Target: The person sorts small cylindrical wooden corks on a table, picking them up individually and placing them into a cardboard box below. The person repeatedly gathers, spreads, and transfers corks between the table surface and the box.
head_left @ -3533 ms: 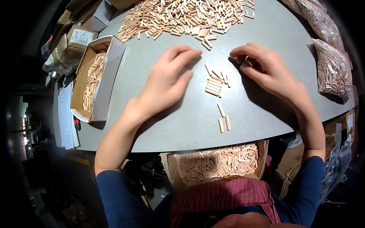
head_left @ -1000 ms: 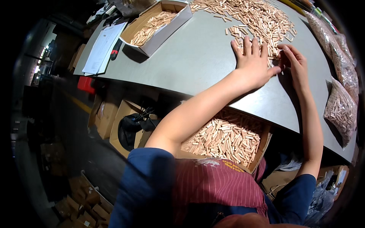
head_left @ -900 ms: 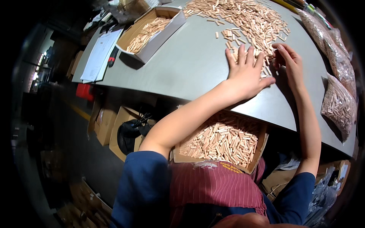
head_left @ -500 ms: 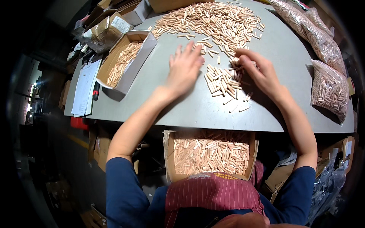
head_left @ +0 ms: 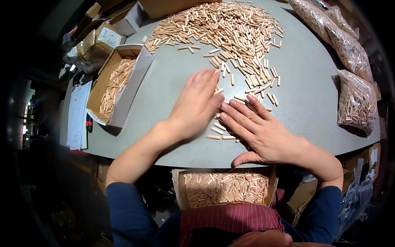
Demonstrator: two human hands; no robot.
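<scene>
A large heap of short wooden dowels [head_left: 214, 24] covers the far part of the grey table [head_left: 164, 82], with a looser trail running toward me. My right hand [head_left: 261, 133] lies flat, palm down, near the table's front edge, fingers stretched over a small group of dowels [head_left: 218, 129]. Close beside it, my left hand [head_left: 195, 103] is slightly blurred, its fingers stretched toward the far side, with a few dowels showing by its fingertips. Both palms hide what is under them. Below the table edge sits an open cardboard box [head_left: 179, 187] full of dowels.
At the left stands a long open carton [head_left: 133, 82] partly filled with dowels, beside paper sheets [head_left: 78, 117] and a red-and-black tool [head_left: 89, 123]. Clear plastic bags of dowels [head_left: 356, 103] lie along the right side. More cardboard boxes [head_left: 127, 20] are stacked at the far left.
My right hand has moved nearer and flattened over the small group of dowels, spreading them toward the edge. My left hand has come slightly nearer. The view has shifted a little.
</scene>
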